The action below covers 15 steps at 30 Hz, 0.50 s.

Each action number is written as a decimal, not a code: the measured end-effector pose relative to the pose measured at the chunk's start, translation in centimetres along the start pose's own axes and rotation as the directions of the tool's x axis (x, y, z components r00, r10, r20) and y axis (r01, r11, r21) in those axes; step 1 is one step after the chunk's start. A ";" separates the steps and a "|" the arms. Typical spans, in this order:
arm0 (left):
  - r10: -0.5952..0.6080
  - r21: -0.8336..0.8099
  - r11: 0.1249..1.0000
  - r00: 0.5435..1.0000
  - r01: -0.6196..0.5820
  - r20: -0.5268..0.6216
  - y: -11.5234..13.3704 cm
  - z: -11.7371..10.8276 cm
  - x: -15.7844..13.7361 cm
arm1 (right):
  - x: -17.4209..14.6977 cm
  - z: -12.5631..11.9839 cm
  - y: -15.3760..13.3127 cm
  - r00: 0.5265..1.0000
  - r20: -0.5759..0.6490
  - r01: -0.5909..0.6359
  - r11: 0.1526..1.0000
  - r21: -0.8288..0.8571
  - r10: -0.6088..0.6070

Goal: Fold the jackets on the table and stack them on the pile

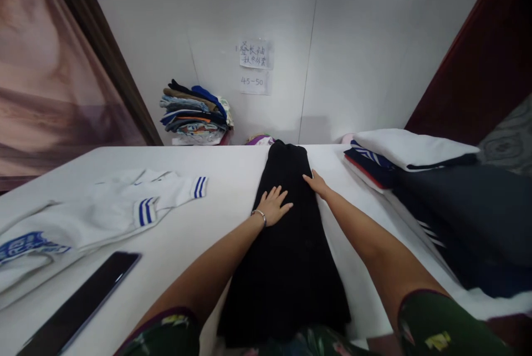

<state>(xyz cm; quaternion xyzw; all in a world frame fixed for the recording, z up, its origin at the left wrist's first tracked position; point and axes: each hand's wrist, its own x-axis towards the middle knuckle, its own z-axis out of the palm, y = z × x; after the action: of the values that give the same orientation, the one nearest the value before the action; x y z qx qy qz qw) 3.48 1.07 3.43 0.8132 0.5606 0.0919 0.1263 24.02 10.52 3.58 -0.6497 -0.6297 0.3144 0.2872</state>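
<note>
A long black garment lies lengthwise on the white table, narrower and bunched at its far end and wider towards me. My left hand, a bracelet at its wrist, rests flat on the middle of the black cloth with its fingers spread. At the garment's right edge, farther from me, my right hand touches the cloth, thumb and finger apart; some of its fingers are hidden from view. Whether the garment has sleeves folded under it, I cannot tell.
A white sweatshirt with blue-striped cuffs lies at left, above a dark phone. Folded clothes are stacked at the back left. Another pile of clothes stands at right. Two handwritten paper notes hang on the wall.
</note>
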 end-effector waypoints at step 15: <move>-0.475 -0.786 0.361 0.824 0.502 0.309 -1.4 -2.1 -12.9 | -5.8 -1.7 2.1 0.922 0.335 -0.362 0.736 0.572 0.193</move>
<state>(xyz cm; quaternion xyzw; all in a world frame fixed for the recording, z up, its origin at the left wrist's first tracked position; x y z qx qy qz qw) -2.94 -10.29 4.84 0.4452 0.6571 0.2967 0.5311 26.61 4.67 3.36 -0.5594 -0.4162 0.6243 0.3523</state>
